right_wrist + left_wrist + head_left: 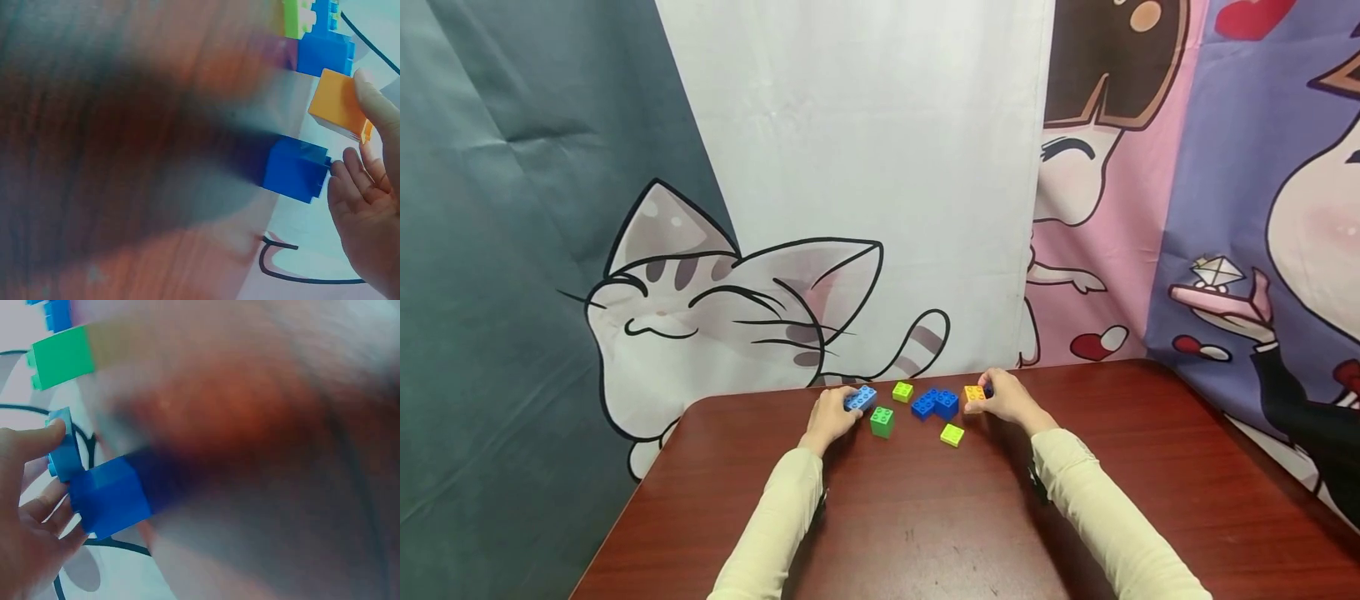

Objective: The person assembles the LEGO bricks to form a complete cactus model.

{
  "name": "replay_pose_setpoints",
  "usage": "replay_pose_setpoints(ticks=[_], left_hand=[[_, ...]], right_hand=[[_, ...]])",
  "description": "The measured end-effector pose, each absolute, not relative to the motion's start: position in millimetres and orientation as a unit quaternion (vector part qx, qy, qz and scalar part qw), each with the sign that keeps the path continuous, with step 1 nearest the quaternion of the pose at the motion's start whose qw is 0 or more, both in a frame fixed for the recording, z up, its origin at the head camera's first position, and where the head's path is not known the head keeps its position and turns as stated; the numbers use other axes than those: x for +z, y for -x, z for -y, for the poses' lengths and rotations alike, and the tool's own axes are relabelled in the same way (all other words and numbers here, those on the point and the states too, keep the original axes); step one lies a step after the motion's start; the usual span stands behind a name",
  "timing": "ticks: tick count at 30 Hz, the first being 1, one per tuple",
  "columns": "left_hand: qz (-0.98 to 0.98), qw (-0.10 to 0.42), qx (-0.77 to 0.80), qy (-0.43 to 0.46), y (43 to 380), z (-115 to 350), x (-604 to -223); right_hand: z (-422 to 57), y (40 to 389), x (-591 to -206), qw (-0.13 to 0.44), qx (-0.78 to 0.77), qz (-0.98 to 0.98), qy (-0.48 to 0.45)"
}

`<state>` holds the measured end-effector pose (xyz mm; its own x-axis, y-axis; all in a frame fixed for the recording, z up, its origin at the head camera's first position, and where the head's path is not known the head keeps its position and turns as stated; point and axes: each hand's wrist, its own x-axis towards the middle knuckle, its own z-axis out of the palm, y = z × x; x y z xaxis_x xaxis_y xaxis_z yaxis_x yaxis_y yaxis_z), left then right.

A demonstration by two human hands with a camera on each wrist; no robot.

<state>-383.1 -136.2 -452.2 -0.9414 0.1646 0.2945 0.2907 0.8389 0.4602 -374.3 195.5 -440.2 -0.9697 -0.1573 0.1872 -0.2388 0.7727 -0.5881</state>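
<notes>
Two blocks pinched at once, one in each hand

Places are told from the green block (882, 422) on the table (895, 517). Just left of it and farther from the person, the left hand (831, 417) pinches the light blue block (861, 398) between thumb and fingers. Well to its right, the right hand (1009, 402) grips the orange block (974, 394) the same way; whether either block is lifted cannot be told. Between the green and orange blocks sit two dark blue blocks (936, 403). One lime block (902, 391) lies beyond the green one, another (952, 435) to its right.

The step in hand looks like grasping or placing. The next move seems to call for steady pinches and care around the neighbouring blue blocks near the left (112, 497) and right (297, 169) fingers.
</notes>
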Motion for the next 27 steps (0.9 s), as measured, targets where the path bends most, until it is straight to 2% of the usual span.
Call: replay_pose_setpoints(ticks=[11,21,27], left_hand=[[0.929,0.119,-0.33,0.115,383,136,-429],[0.89,0.143,-0.391,0.185,364,119,-419],[0.862,0.127,-0.437,0.222,340,104,-410]], right_hand=[[-186,369,-413,0.08,0.358,0.92,-0.141],[-168,346,-423,0.099,0.39,0.894,-0.197],[-155,323,-433,0.056,0.451,0.865,-0.216]])
